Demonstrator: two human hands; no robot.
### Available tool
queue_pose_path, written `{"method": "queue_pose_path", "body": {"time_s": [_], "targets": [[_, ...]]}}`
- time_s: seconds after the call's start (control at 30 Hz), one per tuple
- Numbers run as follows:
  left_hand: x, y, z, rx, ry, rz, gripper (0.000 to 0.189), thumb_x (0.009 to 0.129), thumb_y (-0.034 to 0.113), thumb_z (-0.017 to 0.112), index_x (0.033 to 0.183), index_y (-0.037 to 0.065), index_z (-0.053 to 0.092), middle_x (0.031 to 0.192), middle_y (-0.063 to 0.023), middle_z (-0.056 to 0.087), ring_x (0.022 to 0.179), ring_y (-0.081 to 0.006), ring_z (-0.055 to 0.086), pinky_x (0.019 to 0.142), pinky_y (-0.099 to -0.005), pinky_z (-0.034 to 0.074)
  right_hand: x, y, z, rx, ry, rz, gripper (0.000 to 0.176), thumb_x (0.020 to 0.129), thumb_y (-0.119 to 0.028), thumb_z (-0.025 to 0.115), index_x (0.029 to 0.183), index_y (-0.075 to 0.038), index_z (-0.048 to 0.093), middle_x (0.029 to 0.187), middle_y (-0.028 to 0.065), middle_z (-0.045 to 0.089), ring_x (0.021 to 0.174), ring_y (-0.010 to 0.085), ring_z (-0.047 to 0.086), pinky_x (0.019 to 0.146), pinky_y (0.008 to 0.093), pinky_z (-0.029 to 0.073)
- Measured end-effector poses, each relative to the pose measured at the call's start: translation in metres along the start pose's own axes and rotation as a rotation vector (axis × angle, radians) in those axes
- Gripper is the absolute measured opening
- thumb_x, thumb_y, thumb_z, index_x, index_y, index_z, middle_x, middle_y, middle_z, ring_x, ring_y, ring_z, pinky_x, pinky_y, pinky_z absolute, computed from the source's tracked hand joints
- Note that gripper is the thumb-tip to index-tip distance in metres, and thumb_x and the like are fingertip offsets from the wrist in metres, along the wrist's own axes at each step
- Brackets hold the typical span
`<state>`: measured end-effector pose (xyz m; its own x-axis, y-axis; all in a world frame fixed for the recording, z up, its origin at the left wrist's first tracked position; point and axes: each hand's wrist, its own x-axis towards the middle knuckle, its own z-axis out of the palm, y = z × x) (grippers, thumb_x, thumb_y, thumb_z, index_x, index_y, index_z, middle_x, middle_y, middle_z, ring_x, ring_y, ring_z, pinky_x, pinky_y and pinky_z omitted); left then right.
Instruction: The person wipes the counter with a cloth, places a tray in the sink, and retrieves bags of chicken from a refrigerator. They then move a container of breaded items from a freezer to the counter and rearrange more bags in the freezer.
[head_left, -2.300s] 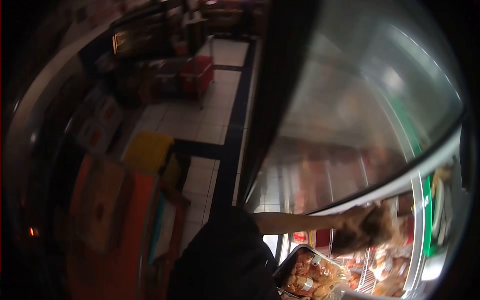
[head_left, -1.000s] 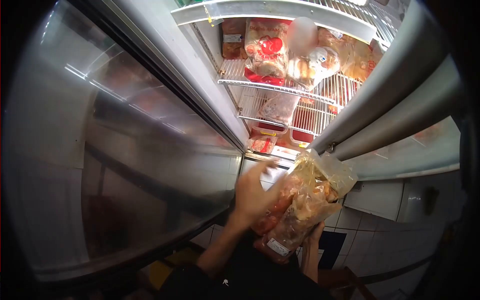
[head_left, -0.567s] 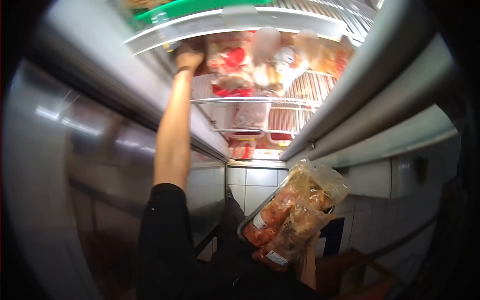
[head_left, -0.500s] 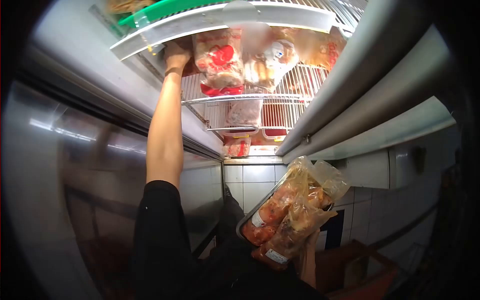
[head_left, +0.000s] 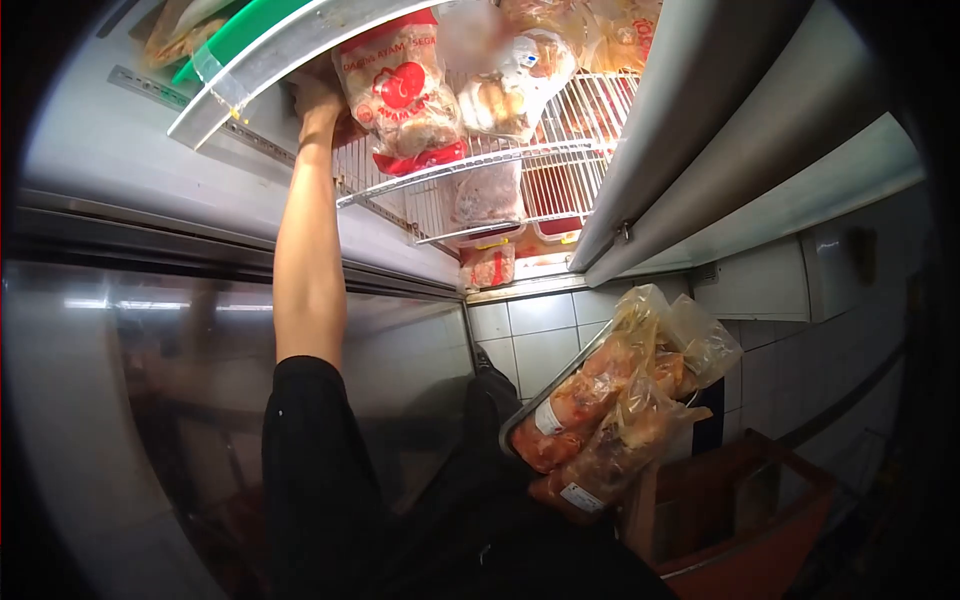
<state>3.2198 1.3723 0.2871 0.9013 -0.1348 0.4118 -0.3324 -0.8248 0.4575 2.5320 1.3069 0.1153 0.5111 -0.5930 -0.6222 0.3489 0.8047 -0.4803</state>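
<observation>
From the head view, the left hand [head_left: 319,98] reaches toward eleven o'clock beside a printed bag [head_left: 400,95], fingers obscured. At four, meat bags [head_left: 622,440] lie on a tray [head_left: 506,433]; I can't tell the mostly hidden right hand's [head_left: 642,495] grip.

Strong white light on shelf [head_left: 600,115] at 12 o'clock; pale bag [head_left: 515,95] nearly burnt out, smeared patch [head_left: 475,35] above it. Red-marked bag [head_left: 402,85]: print sharp. Left hand [head_left: 317,96], 11 o'clock, in shadow. Glass door [head_left: 250,420], 9 o'clock: hard glare streak. Crate [head_left: 760,560], 4 o'clock: dim. Sleeve [head_left: 315,450], 7 o'clock: near-featureless black. Lens bows straight edges; corners vignette to black.
</observation>
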Motion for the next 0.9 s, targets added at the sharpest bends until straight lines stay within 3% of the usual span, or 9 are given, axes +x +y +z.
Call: {"method": "queue_pose_path", "body": {"time_s": [0.03, 0.13, 0.2, 0.4, 0.5, 0.73, 0.8, 0.87, 0.9], "targets": [[-0.013, 0.019, -0.016, -0.079, -0.033, -0.070, 0.102, 0.069, 0.069, 0.056, 0.129, -0.005, 0.021, 0.122, -0.0329, 0.045, 0.113, -0.0438, 0.048, 0.095, -0.0425, 0.040, 0.002, 0.000, 0.001, -0.004, -0.004, 0.002, 0.051, 0.092, -0.038, 0.042, 0.123, 0.001, 0.047, 0.117, 0.0157, 0.055, 0.103, 0.0259, 0.056, 0.089, 0.0356, 0.045], [-0.016, 0.031, -0.023, -0.032, 0.077, -0.157, 0.090, 0.069, 0.062, 0.062, 0.120, -0.006, 0.031, 0.113, -0.0303, 0.053, 0.104, -0.0432, 0.054, 0.091, -0.0449, 0.043, -0.002, -0.002, 0.005, 0.011, -0.008, -0.005, 0.051, 0.092, -0.038, 0.042, 0.123, 0.001, 0.047, 0.117, 0.0157, 0.055, 0.103, 0.0259, 0.056, 0.089, 0.0355, 0.045], [-0.021, 0.029, -0.031, 0.016, 0.132, -0.059, 0.084, 0.070, 0.061, 0.061, 0.117, -0.004, 0.035, 0.101, -0.0287, 0.059, 0.098, -0.0443, 0.056, 0.087, -0.0461, 0.045, -0.009, -0.007, 0.008, 0.009, -0.018, -0.012, 0.051, 0.091, -0.039, 0.042, 0.123, 0.002, 0.047, 0.117, 0.0157, 0.055, 0.103, 0.0258, 0.056, 0.089, 0.0355, 0.045], [-0.062, 0.029, -0.091, -0.030, 0.182, -0.147, 0.080, 0.066, 0.055, 0.066, 0.116, -0.002, 0.041, 0.102, -0.0287, 0.060, 0.099, -0.0434, 0.057, 0.087, -0.0457, 0.045, -0.033, -0.016, 0.017, -0.006, -0.061, -0.038, 0.051, 0.091, -0.039, 0.043, 0.122, 0.002, 0.047, 0.116, 0.0157, 0.055, 0.103, 0.0258, 0.056, 0.089, 0.0354, 0.045], [-0.056, 0.030, -0.102, -0.007, 0.146, -0.070, 0.084, 0.059, 0.055, 0.071, 0.118, 0.000, 0.045, 0.105, -0.0280, 0.059, 0.100, -0.0409, 0.058, 0.088, -0.0443, 0.045, -0.045, -0.017, 0.021, -0.013, -0.073, -0.045, 0.051, 0.091, -0.039, 0.043, 0.122, 0.002, 0.047, 0.116, 0.0157, 0.056, 0.103, 0.0258, 0.056, 0.089, 0.0353, 0.045], [-0.110, 0.054, -0.158, -0.077, 0.256, -0.259, 0.084, 0.056, 0.049, 0.076, 0.112, -0.006, 0.046, 0.100, -0.0255, 0.061, 0.095, -0.0406, 0.059, 0.087, -0.0433, 0.047, -0.081, -0.011, 0.040, -0.023, -0.060, -0.052, 0.051, 0.091, -0.039, 0.043, 0.122, 0.002, 0.048, 0.116, 0.0156, 0.056, 0.102, 0.0257, 0.056, 0.088, 0.0351, 0.045], [-0.137, 0.055, -0.148, -0.228, 0.388, -0.154, 0.092, 0.055, 0.041, 0.080, 0.121, -0.005, 0.037, 0.107, -0.0251, 0.058, 0.101, -0.0381, 0.057, 0.091, -0.0431, 0.044, -0.084, -0.016, 0.031, -0.034, -0.060, -0.049, 0.051, 0.091, -0.039, 0.043, 0.122, 0.002, 0.048, 0.115, 0.0156, 0.056, 0.102, 0.0257, 0.056, 0.088, 0.0351, 0.045], [-0.156, 0.053, -0.141, -0.222, 0.624, -0.210, 0.087, 0.054, 0.032, 0.083, 0.119, -0.005, 0.038, 0.107, -0.0219, 0.059, 0.099, -0.0348, 0.059, 0.090, -0.0430, 0.044, -0.072, -0.025, 0.015, -0.042, -0.075, -0.046, 0.051, 0.091, -0.039, 0.044, 0.122, 0.002, 0.048, 0.115, 0.0156, 0.056, 0.102, 0.0257, 0.057, 0.088, 0.0350, 0.045], [-0.173, 0.052, -0.129, -0.303, 0.658, -0.053, 0.086, 0.053, 0.030, 0.085, 0.116, -0.005, 0.038, 0.106, -0.0220, 0.058, 0.097, -0.0358, 0.059, 0.089, -0.0423, 0.045, -0.067, -0.029, 0.003, -0.041, -0.059, -0.049, 0.051, 0.091, -0.039, 0.044, 0.122, 0.002, 0.048, 0.115, 0.0156, 0.056, 0.102, 0.0256, 0.057, 0.088, 0.0350, 0.045]]}}
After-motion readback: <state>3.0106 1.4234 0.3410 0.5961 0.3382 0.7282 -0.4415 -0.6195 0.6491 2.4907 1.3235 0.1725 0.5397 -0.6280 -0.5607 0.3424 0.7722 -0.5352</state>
